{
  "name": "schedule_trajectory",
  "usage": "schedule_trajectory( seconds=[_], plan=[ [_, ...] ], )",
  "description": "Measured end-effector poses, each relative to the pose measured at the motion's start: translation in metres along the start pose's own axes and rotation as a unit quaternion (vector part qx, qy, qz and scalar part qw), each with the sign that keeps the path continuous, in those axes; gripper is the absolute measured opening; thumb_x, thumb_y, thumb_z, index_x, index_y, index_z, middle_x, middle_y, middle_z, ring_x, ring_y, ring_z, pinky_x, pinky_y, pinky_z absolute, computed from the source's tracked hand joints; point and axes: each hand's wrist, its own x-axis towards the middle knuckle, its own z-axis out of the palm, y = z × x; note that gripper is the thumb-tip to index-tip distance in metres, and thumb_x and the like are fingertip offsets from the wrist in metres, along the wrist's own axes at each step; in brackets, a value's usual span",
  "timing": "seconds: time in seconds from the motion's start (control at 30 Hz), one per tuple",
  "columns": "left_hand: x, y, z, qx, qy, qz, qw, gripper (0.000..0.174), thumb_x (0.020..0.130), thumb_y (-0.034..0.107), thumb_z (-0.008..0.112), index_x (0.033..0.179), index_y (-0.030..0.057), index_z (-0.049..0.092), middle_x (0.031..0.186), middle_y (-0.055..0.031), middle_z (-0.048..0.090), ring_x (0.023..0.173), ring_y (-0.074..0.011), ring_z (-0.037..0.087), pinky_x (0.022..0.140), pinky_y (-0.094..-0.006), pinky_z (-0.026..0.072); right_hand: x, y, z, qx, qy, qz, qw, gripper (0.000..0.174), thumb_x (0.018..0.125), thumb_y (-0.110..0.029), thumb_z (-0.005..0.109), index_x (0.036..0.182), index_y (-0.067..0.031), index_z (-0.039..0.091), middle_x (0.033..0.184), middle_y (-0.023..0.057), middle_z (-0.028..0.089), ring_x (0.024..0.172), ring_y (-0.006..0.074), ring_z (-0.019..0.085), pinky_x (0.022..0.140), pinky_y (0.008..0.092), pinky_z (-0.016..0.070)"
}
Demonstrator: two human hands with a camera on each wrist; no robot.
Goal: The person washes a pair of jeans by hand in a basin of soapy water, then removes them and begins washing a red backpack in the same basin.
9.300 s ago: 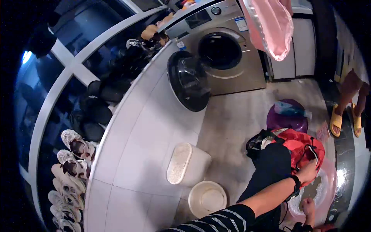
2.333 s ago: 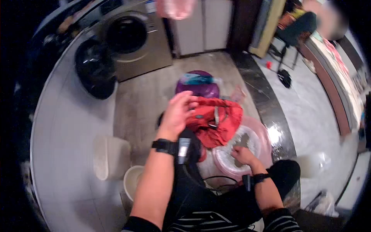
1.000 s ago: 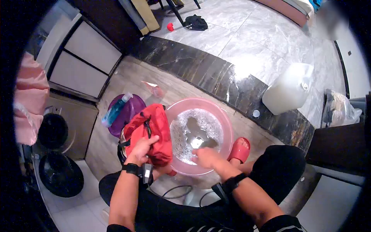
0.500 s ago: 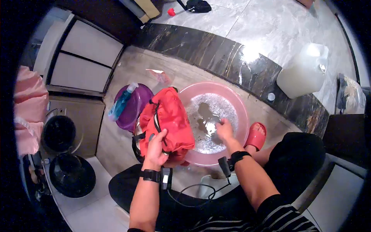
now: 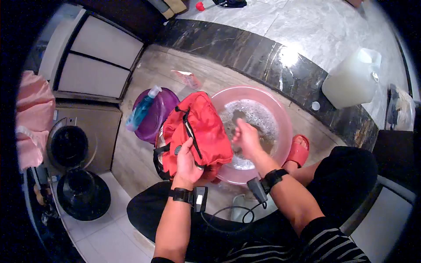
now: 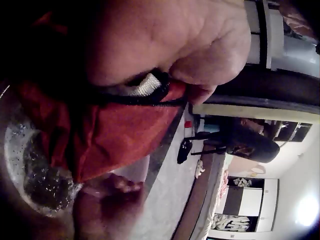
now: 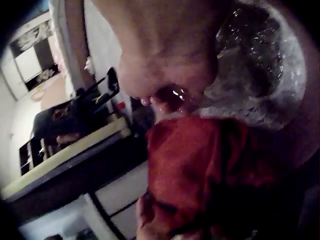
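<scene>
"What's furthest left?"
"The bottle (image 5: 144, 109), at ten o'clock from the red bag (image 5: 209, 125). The bag hides the basin's rim at nine o'clock."
"And the left hand (image 5: 187, 165)?"
"Gripping the bag at about six o'clock, thumb pointing toward twelve, forearm aimed the same way. Its other fingers are hidden."
"The right hand (image 5: 248, 139)?"
"At the bag's three o'clock, above the basin (image 5: 284, 125). Forearm aimed at eleven, fingers curled in, with a wet shine in the right wrist view."
</scene>
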Motion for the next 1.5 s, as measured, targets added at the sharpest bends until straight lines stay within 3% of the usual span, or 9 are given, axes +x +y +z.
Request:
schedule_trajectory(
  seconds=[0.1, 0.23, 0.57, 0.77, 1.17, 1.3, 1.33, 1.37, 1.5],
  plan=[
    [0.004, -0.004, -0.001, -0.004, -0.001, -0.017, 1.000, 0.045, 0.099, 0.032, 0.037, 0.131, 0.0025, 0.047, 0.131, -0.0114, 0.055, 0.121, -0.0272, 0.052, 0.106, -0.0427, 0.0368, -0.037, -0.012, 0.052, -0.187, -0.074, -0.152, 0.968, 0.031, 0.097, -0.029, 0.051, 0.090, -0.0009, 0.061, 0.080, 0.0060, 0.063, 0.078, 0.0137, 0.061, 0.072, 0.0317, 0.0510],
    [0.003, -0.004, 0.001, 0.001, 0.000, -0.012, 1.000, 0.054, 0.095, 0.045, 0.039, 0.129, 0.0043, 0.049, 0.128, -0.0119, 0.056, 0.119, -0.0283, 0.052, 0.106, -0.0419, 0.0361, -0.072, 0.013, 0.059, -0.558, -0.159, -0.400, 0.709, 0.054, 0.096, -0.039, 0.042, 0.129, 0.0028, 0.049, 0.137, 0.0239, 0.045, 0.130, 0.0358, 0.041, 0.106, 0.0483, 0.0324],
    [0.008, -0.015, 0.001, -0.126, -0.201, -0.046, 0.970, 0.070, 0.091, 0.058, 0.041, 0.137, 0.0054, 0.042, 0.136, -0.0117, 0.049, 0.127, -0.0282, 0.045, 0.111, -0.0400, 0.0300, -0.097, 0.006, 0.040, -0.602, -0.189, -0.315, 0.709, 0.075, 0.094, -0.048, 0.040, 0.144, 0.0058, 0.024, 0.151, 0.0233, 0.023, 0.142, 0.0354, 0.020, 0.114, 0.0519, 0.0160],
    [-0.005, -0.031, 0.028, -0.022, -0.035, -0.022, 0.999, 0.065, 0.093, 0.054, 0.040, 0.136, 0.0041, 0.043, 0.136, -0.0130, 0.049, 0.125, -0.0306, 0.046, 0.108, -0.0432, 0.0324, -0.083, 0.000, 0.034, -0.565, -0.181, -0.305, 0.745, 0.068, 0.097, -0.045, 0.036, 0.143, 0.0049, 0.027, 0.150, 0.0223, 0.026, 0.141, 0.0332, 0.023, 0.113, 0.0522, 0.0173],
    [-0.010, -0.013, 0.031, 0.017, -0.068, 0.022, 0.997, 0.064, 0.093, 0.050, 0.041, 0.137, 0.0029, 0.041, 0.134, -0.0129, 0.051, 0.121, -0.0300, 0.050, 0.106, -0.0427, 0.0357, -0.102, 0.006, 0.026, -0.589, -0.248, -0.312, 0.703, 0.052, 0.099, -0.029, 0.037, 0.143, -0.0029, 0.032, 0.148, 0.0156, 0.034, 0.140, 0.0287, 0.027, 0.113, 0.0517, 0.0160],
    [-0.010, 0.011, 0.029, -0.015, -0.108, 0.020, 0.994, 0.063, 0.094, 0.047, 0.042, 0.139, 0.0036, 0.038, 0.138, -0.0147, 0.048, 0.128, -0.0309, 0.045, 0.110, -0.0450, 0.0322, -0.098, -0.008, 0.020, -0.523, -0.227, -0.260, 0.779, 0.036, 0.098, -0.026, 0.038, 0.119, -0.0033, 0.056, 0.112, 0.0212, 0.061, 0.106, 0.0366, 0.059, 0.091, 0.0457, 0.0451],
    [-0.010, 0.010, 0.030, -0.016, -0.107, 0.029, 0.994, 0.061, 0.094, 0.045, 0.042, 0.139, 0.0038, 0.038, 0.138, -0.0147, 0.048, 0.128, -0.0308, 0.045, 0.110, -0.0452, 0.0327, -0.087, -0.005, 0.020, -0.485, -0.133, -0.412, 0.760, 0.029, 0.097, -0.025, 0.041, 0.107, -0.0052, 0.061, 0.095, 0.0197, 0.065, 0.088, 0.0383, 0.063, 0.078, 0.0448, 0.0501],
    [-0.010, 0.008, 0.033, -0.017, -0.107, 0.038, 0.993, 0.059, 0.094, 0.042, 0.043, 0.139, 0.0041, 0.038, 0.138, -0.0146, 0.048, 0.128, -0.0308, 0.046, 0.109, -0.0454, 0.0333, -0.079, -0.007, 0.016, -0.420, -0.062, -0.331, 0.843, 0.022, 0.094, -0.021, 0.051, 0.106, -0.0062, 0.063, 0.099, 0.0135, 0.067, 0.087, 0.0301, 0.066, 0.080, 0.0368, 0.0514],
    [-0.008, 0.007, 0.023, 0.000, -0.071, 0.043, 0.997, 0.053, 0.095, 0.035, 0.045, 0.138, 0.0049, 0.040, 0.137, -0.0146, 0.049, 0.126, -0.0298, 0.048, 0.108, -0.0448, 0.0359, -0.067, -0.023, 0.013, -0.382, -0.018, -0.343, 0.858, 0.020, 0.088, -0.015, 0.061, 0.104, -0.0034, 0.063, 0.089, 0.0125, 0.068, 0.081, 0.0217, 0.066, 0.074, 0.0319, 0.0514]
  ],
)
